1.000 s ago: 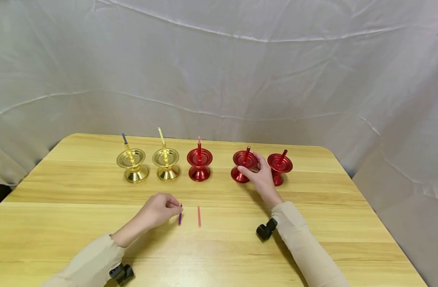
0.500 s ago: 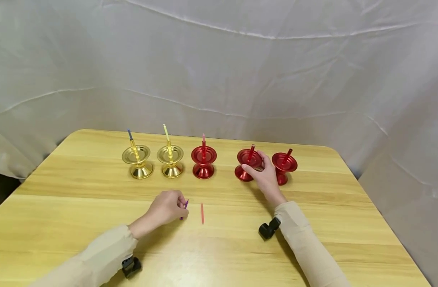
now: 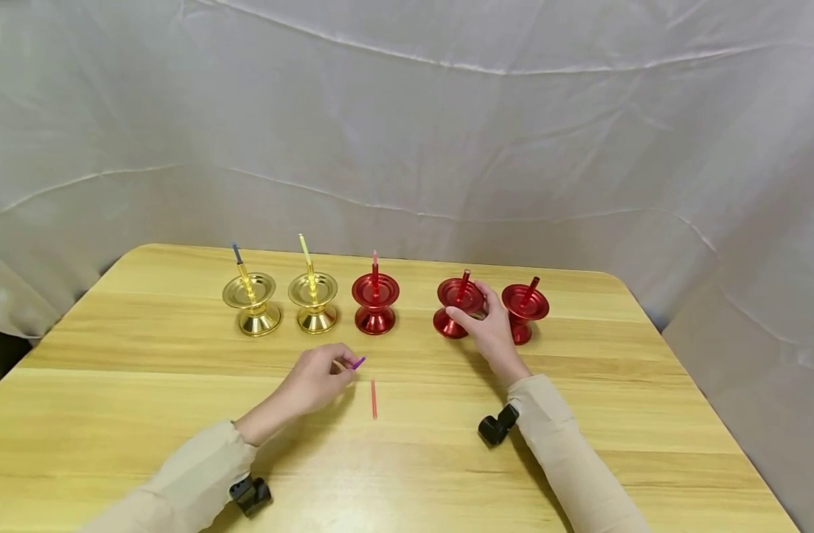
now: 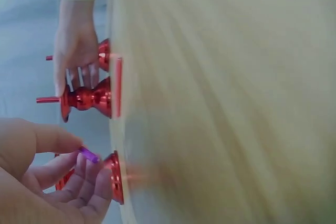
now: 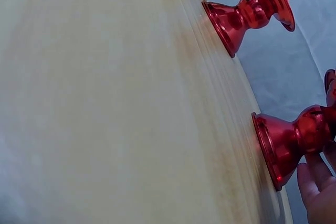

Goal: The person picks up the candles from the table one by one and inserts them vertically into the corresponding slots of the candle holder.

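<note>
My left hand [image 3: 314,379] pinches a short purple candle [image 3: 360,363] between thumb and fingertips, tilted above the wooden table. In the left wrist view, one end of that purple candle [image 4: 88,154] sticks out; the rest is hidden by the fingers. A pinkish-red candle [image 3: 374,400] lies on the table just right of this hand. My right hand [image 3: 493,334] grips a red metal candle holder [image 3: 450,324] at its side, with thumb and fingers around the waist under the dish. That holder [image 5: 281,145] stands upright, its tube holding no candle.
Left of the gripped holder stand a red holder [image 3: 374,320] with a pink candle, a gold holder [image 3: 317,320] with a yellow candle, and a gold one [image 3: 260,322] with a blue candle. Another red holder [image 3: 522,333] stands close behind the right hand. Pale cloth [image 3: 407,148] hangs behind the table.
My left hand has lifted the purple candle off the table, moved slightly forward and right, and turned it from upright in view to slanted. The right hand keeps its grip on the red holder.
</note>
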Demonstrator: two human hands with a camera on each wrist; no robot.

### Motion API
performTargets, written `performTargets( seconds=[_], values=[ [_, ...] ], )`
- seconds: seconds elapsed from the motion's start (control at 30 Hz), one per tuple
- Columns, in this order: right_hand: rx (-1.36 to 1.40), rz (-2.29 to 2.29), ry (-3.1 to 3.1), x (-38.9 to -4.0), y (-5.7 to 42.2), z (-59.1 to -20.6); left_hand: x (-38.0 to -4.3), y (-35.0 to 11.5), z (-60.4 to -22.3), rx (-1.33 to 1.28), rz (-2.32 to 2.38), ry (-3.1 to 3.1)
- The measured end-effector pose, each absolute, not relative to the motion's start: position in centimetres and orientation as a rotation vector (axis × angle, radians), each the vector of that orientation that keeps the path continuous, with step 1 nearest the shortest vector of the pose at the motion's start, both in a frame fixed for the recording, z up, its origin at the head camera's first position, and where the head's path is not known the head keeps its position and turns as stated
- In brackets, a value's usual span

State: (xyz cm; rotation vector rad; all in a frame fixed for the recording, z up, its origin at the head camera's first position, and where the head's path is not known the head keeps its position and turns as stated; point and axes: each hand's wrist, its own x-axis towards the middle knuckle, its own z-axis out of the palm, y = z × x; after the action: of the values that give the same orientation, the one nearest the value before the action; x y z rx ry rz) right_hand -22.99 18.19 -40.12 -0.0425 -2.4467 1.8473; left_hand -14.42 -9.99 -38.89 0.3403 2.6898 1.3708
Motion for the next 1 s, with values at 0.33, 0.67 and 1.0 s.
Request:
performTargets(
  seconds=[0.33,0.67,1.0],
  values=[
    [-0.062,1.865,-2.435,-23.0,18.1,-40.2,-16.1,-7.9,-36.9,0.434,1.705,2.698],
    [-0.057,1.898,-2.383,-23.2,18.1,-40.9,-19.6,-2.8,-34.5,0.546,2.092,2.524],
    [-0.03,1.932,-2.351,-23.2,18.0,-40.8,-23.4,0.8,-33.0,0.591,2.17,2.495]
  ],
)
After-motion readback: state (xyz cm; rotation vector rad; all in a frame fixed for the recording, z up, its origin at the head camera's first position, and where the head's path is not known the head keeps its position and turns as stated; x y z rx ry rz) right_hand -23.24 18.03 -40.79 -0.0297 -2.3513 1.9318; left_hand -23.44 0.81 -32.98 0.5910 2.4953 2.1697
